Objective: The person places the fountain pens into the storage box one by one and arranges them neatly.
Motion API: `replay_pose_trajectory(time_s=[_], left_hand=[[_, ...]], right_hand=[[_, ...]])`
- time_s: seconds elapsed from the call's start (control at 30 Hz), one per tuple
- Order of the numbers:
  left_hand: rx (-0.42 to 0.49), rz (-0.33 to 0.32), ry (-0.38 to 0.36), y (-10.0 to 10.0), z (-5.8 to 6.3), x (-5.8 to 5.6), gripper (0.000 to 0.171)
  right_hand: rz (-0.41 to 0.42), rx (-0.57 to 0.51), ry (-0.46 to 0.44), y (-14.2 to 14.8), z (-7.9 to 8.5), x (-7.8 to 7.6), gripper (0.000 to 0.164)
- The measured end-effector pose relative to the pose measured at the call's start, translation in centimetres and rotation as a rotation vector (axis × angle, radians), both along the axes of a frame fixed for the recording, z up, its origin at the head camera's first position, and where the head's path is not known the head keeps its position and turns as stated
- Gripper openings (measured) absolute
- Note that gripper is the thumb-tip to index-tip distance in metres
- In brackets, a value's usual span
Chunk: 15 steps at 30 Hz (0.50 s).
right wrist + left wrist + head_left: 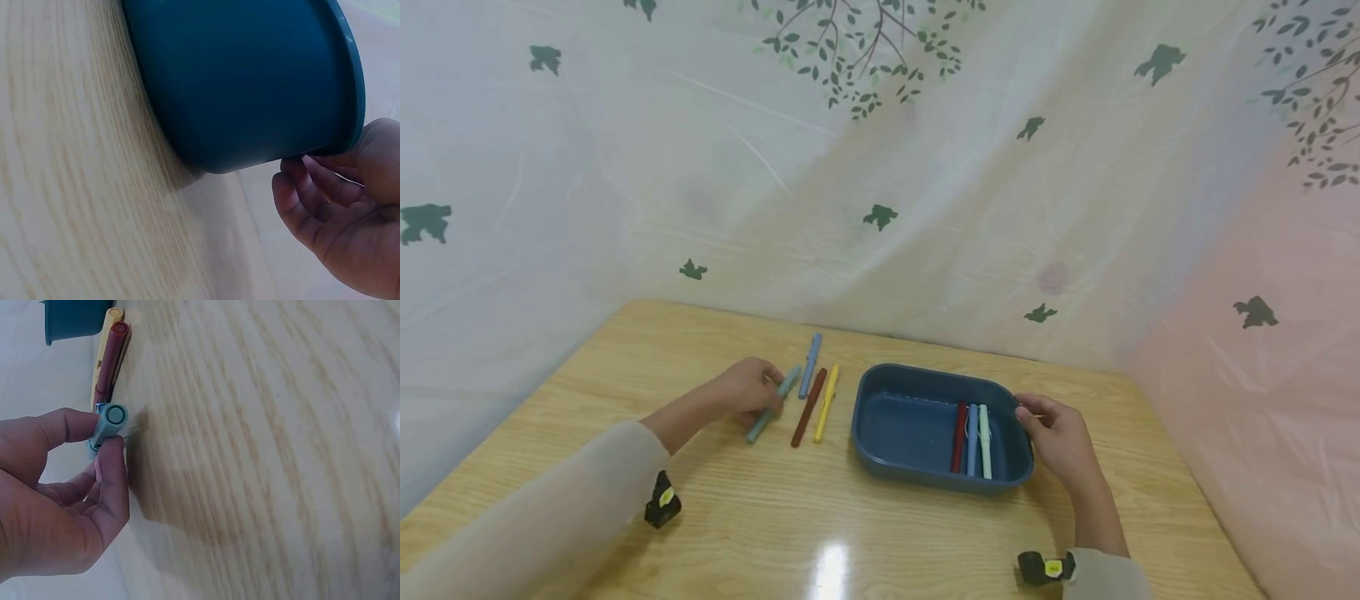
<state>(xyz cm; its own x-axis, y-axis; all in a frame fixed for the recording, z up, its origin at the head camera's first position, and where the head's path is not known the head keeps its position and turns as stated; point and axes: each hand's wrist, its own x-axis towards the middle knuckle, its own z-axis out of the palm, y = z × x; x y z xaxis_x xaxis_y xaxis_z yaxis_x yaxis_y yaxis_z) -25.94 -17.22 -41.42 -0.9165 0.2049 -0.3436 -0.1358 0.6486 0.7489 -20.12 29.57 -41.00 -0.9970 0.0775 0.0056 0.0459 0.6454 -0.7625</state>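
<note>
My left hand pinches a grey-green pen between thumb and fingers, close over the table; its round end faces the left wrist camera. Just right of it lie a blue pen, a dark red pen and a yellow pen. With thumb on the rim and fingers against the outside wall, my right hand holds the right end of a dark blue box. Inside the box, side by side at its right, lie a red pen, a blue pen and a pale green pen.
All of this is on a light wooden table. A pale curtain printed with leaves hangs behind the table's back edge and along its sides. Each wrist carries a small black camera, one at the left sleeve.
</note>
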Motion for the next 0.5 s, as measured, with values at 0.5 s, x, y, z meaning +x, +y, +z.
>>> replay_pose_trajectory(time_s=[0.5], left_hand=[[0.114, -0.006, 0.041, -0.8, 1.2, -0.3, 0.052]], right_hand=[[0.009, 0.01, 0.011, 0.1, 0.0, -0.1, 0.036]])
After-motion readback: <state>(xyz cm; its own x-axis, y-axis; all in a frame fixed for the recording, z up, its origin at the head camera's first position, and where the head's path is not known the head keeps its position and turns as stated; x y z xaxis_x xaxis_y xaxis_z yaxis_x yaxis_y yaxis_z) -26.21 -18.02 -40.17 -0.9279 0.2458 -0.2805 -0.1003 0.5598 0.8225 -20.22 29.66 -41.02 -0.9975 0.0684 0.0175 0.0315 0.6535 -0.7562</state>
